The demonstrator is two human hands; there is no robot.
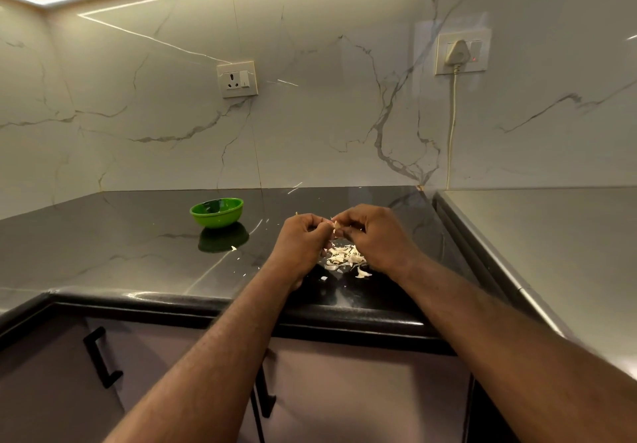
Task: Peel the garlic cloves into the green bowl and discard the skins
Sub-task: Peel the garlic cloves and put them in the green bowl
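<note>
Green bowl (216,212) well left on black surface (138,256), skin pile (344,257) beneath hands, left hand (300,240) and right hand (374,235) grips both pinching one garlic clove (336,226).

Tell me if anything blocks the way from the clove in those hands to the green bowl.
Nothing visible does. The left hand and right hand pinch the garlic clove; the green bowl sits to their left, only stray flecks on the counter between. The skin pile lies beneath the hands, off that path.

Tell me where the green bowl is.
Head view: the green bowl sits on the black counter, left of the left hand and apart from it, with the skin pile farther right.
</note>
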